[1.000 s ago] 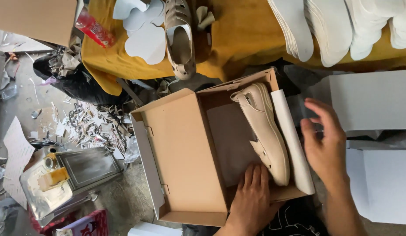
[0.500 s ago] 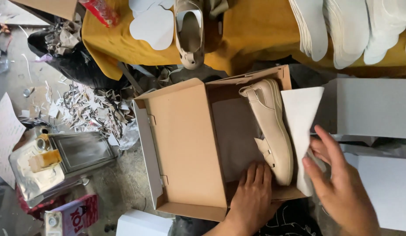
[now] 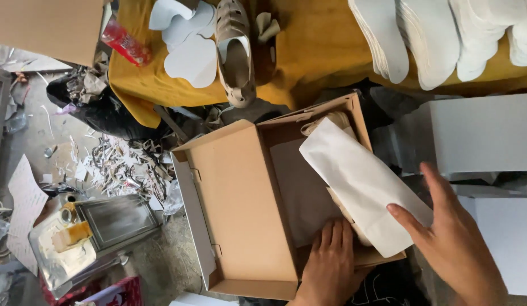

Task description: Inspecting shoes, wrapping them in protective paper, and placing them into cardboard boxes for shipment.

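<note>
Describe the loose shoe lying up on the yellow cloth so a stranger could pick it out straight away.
Start at the yellow cloth across the top of the view. Between the white heart-shaped paper cutouts on its left and the stacked white insoles on its right lies one beige shoe, opening up, lengthwise from the top edge down toward the open cardboard box. It is the only whole, uncovered shoe in view.

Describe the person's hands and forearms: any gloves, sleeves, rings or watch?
Both the left hand and the right hand are bare: no gloves, no rings visible on the fingers. No sleeve, watch or band reaches the visible wrists; the forearms run off the bottom edge.
</note>
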